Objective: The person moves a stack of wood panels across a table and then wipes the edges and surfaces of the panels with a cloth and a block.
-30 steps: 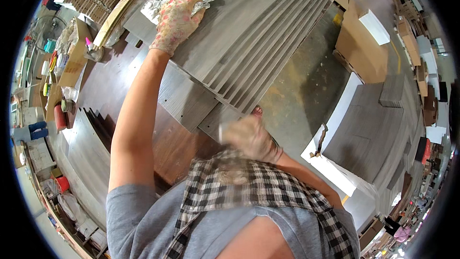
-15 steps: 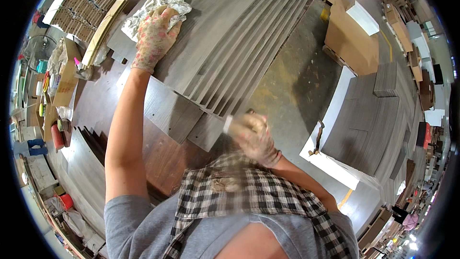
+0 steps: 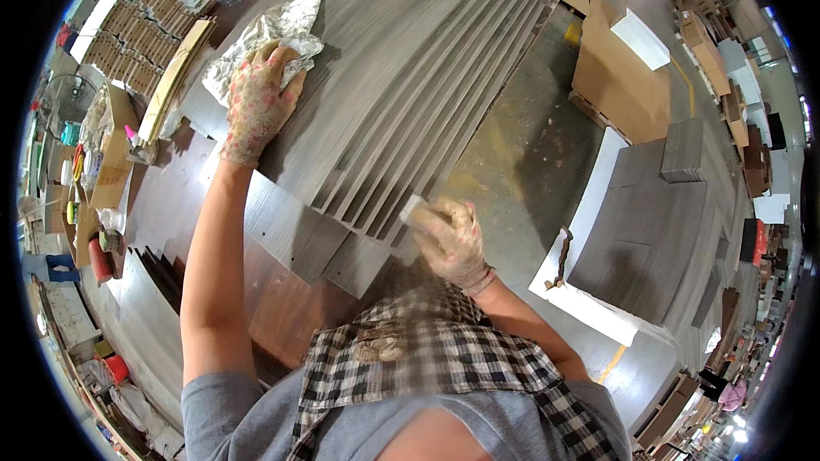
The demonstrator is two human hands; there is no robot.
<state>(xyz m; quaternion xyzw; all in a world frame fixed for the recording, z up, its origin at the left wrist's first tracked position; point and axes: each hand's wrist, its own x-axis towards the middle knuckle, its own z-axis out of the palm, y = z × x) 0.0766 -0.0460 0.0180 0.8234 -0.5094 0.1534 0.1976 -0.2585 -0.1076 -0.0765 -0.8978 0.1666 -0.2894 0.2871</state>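
My left hand (image 3: pixel 260 101), in a flower-patterned work glove, presses a crumpled white cloth (image 3: pixel 282 21) onto the top grey wood-grain board (image 3: pixel 342 60), its fingers curled over the cloth. Several such boards lie fanned in steps, their long edges (image 3: pixel 427 111) facing right. By the near end of these boards, my right hand (image 3: pixel 451 243), also gloved, is closed round a small pale block (image 3: pixel 413 207) that sticks out on its left side. What the block is made of cannot be made out.
Shorter grey boards (image 3: pixel 286 226) lie under the near end on a brown surface (image 3: pixel 286 312). At left are stacked slatted pieces (image 3: pixel 141 30) and a cardboard box (image 3: pixel 115 154) of supplies. To the right, a pallet stack of grey panels (image 3: pixel 636 222) has white edging; brown cardboard (image 3: pixel 623 77) lies beyond.
My left hand and the cloth have shifted slightly left and nearer in the picture. The right hand, blurred before, shows more sharply with the pale block close to the board ends.
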